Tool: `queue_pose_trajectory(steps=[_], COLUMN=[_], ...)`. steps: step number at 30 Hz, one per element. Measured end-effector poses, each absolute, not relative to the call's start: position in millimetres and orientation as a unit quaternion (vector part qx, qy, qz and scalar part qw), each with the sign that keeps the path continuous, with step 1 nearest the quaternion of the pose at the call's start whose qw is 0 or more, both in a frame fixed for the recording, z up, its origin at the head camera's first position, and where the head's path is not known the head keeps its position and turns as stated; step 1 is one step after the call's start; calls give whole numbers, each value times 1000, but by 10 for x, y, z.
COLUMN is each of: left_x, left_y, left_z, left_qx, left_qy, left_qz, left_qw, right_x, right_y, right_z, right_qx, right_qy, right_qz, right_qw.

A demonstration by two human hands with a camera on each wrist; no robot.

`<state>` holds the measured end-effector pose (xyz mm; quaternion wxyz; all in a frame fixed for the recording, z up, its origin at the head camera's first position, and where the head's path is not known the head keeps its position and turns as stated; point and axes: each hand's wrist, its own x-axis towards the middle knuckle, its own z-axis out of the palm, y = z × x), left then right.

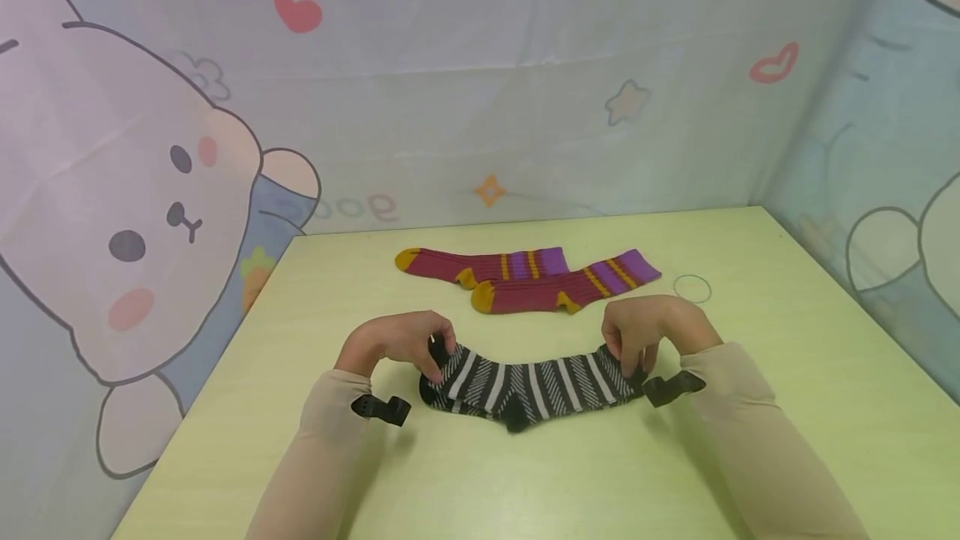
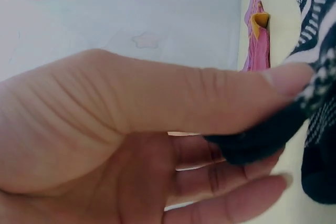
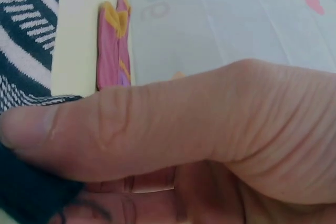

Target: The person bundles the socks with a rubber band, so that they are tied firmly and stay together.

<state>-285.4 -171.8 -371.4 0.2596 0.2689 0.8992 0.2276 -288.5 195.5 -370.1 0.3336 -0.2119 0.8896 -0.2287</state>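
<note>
On my feed, left hand (image 1: 405,342) and right hand (image 1: 651,328) each pinch an end of the upper striped sock (image 1: 555,386); maroon socks (image 1: 517,298) nearer the far edge of the table (image 1: 540,490).

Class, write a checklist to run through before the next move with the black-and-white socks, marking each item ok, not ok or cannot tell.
1. Left grip pinches the upper black-and-white sock at its toe end: ok.
2. Right grip holds the cuff end: ok.
3. Both toes lined up: not ok; the toe of the lower black-and-white sock shows apart from the pinched one.
4. Both cuffs held together: cannot tell; the fingers hide the layers.
5. Maroon socks clear of the black-and-white ones: ok.
6. Thin ring apart from every sock: ok.
</note>
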Motion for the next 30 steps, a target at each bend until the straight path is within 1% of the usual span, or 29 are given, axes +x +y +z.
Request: queue_pose_trajectory(steps=[7,12,20,30], left_x=[-2857,-2849,-2835,-2831], left_y=[-1716,-1711,-1711,-1721], left_z=[-3717,-3716,-3733,-3737], left_qx=[228,207,191,190], left_qy=[907,915,920,932], left_qz=[225,214,204,161], left_qw=[273,273,273,265], right_x=[-2896,-2905,-2899,-2898], right_y=[1950,1948,1947,1949], right_z=[-3721,-3755,-3792,-3813], right_qx=[-198,-179,-149,-164], right_qy=[898,903,904,908], right_qz=[-207,-196,-213,-197], right_qw=[335,339,339,330])
